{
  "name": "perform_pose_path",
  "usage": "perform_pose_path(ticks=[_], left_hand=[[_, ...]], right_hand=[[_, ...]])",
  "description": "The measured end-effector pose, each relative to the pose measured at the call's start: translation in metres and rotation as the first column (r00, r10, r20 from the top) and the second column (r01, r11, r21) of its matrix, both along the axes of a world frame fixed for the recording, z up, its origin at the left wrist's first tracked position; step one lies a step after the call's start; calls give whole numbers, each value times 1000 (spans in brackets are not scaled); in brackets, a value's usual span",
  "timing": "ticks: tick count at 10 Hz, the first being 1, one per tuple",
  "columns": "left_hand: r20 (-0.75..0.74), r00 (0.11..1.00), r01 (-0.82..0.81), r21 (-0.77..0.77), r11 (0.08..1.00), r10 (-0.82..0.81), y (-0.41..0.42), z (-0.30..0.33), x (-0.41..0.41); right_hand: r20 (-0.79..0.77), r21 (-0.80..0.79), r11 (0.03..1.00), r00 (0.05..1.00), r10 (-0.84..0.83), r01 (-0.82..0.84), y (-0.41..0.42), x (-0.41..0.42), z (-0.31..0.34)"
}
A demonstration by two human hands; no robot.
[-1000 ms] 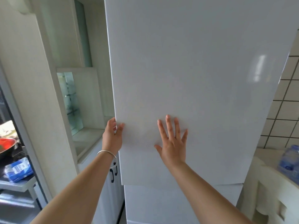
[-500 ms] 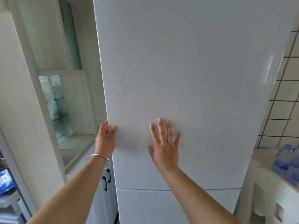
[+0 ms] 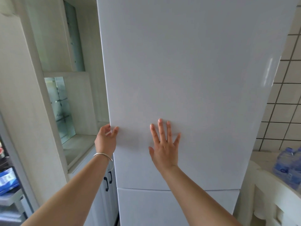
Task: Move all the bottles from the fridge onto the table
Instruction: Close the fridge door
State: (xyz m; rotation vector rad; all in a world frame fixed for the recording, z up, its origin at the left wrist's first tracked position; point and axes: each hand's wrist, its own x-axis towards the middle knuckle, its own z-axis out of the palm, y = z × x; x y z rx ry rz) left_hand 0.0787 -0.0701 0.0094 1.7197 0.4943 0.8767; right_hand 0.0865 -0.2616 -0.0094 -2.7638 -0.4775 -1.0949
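Head view shows our left hand [image 3: 106,139] curled round the left edge of the shut upper fridge door [image 3: 187,88], right hand [image 3: 164,145] flat on it, bottles presumably hidden behind; stiff, smooth panel, best gripped there.

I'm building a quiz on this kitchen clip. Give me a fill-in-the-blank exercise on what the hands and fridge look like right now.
1. The right hand lies flat, fingers spread, on the fridge ____.
2. The left hand curls its fingers round the door's left ____.
3. A silver ____ circles the left wrist.
4. Blue-capped bottles stand to the fridge's ____.

Missing words: door; edge; bangle; right
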Motion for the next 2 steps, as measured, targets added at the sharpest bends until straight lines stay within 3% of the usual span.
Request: perform_pose_path(ticks=[2], left_hand=[[173, 983, -59, 23, 998, 54, -20, 2, -22]], right_hand=[[-14, 147, 979, 989, 147, -144, -3, -16, 12]])
